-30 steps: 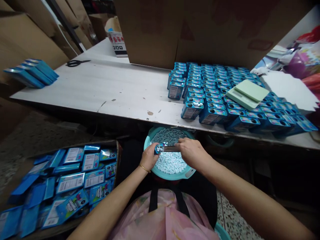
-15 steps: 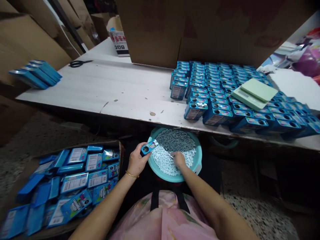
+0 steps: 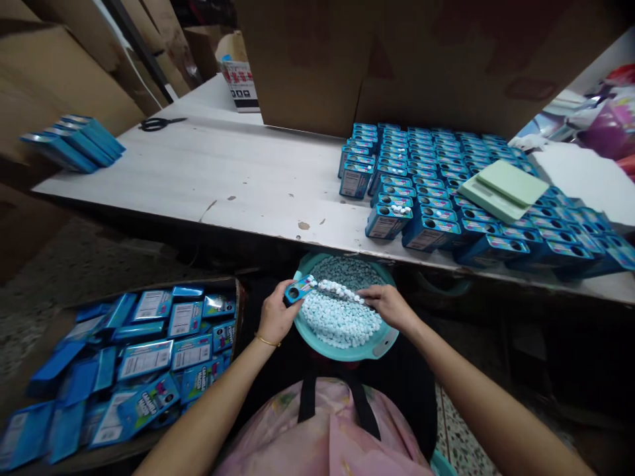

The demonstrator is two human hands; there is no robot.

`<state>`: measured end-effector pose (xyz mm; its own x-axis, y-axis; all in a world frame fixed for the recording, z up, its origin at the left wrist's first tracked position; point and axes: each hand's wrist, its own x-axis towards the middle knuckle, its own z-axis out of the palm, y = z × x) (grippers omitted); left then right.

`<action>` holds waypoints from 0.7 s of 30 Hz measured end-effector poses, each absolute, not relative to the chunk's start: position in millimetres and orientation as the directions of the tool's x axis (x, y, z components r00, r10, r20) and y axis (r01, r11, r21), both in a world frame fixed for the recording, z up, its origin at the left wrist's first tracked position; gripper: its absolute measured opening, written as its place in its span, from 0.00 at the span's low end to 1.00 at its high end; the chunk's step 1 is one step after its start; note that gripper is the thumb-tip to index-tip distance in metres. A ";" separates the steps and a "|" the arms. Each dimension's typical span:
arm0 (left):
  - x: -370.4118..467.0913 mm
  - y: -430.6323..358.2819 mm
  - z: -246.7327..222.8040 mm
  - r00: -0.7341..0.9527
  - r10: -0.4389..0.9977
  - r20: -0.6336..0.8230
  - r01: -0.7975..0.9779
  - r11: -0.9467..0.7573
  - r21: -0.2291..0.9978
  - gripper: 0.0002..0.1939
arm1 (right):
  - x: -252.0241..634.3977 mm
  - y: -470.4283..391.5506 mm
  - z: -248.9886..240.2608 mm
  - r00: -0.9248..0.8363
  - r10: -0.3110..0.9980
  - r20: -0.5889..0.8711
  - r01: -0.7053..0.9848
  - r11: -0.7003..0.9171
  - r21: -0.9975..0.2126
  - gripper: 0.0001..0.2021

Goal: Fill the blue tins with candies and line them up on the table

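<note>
My left hand (image 3: 278, 312) is closed around a small blue candy box (image 3: 299, 291), its top with a round dark hole turned up over the basin's left rim. A few white candies lie at the box's right end. My right hand (image 3: 391, 307) grips the end of a narrow scoop, mostly hidden under a long row of white candies (image 3: 340, 289). The scoop's far end points left, close to the box; whether they touch I cannot tell. Below both hands is a turquoise basin (image 3: 394, 334) holding many small white candies (image 3: 342, 324).
A carton (image 3: 239, 297) of blue boxes stands low at the left. On the white table (image 3: 238, 172) are rows of upright blue boxes (image 3: 387, 219), a pale green scale (image 3: 506, 188) on top of them, scissors (image 3: 161, 123) and leaning boxes (image 3: 74, 142). A large cardboard box (image 3: 307, 66) stands behind.
My right hand has risen out of the candies and moved right, bringing up the loaded scoop. The candy box in my left hand has shifted slightly right.
</note>
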<state>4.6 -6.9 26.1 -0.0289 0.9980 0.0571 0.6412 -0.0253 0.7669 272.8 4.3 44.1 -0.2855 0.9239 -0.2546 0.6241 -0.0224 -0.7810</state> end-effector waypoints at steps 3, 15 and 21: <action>22.4 -7.5 21.1 0.068 0.997 0.045 0.657 -0.078 0.750 0.20 | 269.6 4.2 87.0 -0.363 0.905 -0.222 0.760 0.150 -0.632 0.16; 41.4 -13.1 9.4 0.159 0.984 0.079 0.645 -0.164 0.746 0.21 | 221.7 -6.1 153.8 -0.421 0.860 -0.288 0.905 0.422 -0.061 0.12; 23.2 -15.2 15.7 0.049 0.996 0.075 0.626 -0.089 0.775 0.20 | 275.7 0.7 70.0 -0.154 0.937 -0.314 0.987 0.131 -0.092 0.15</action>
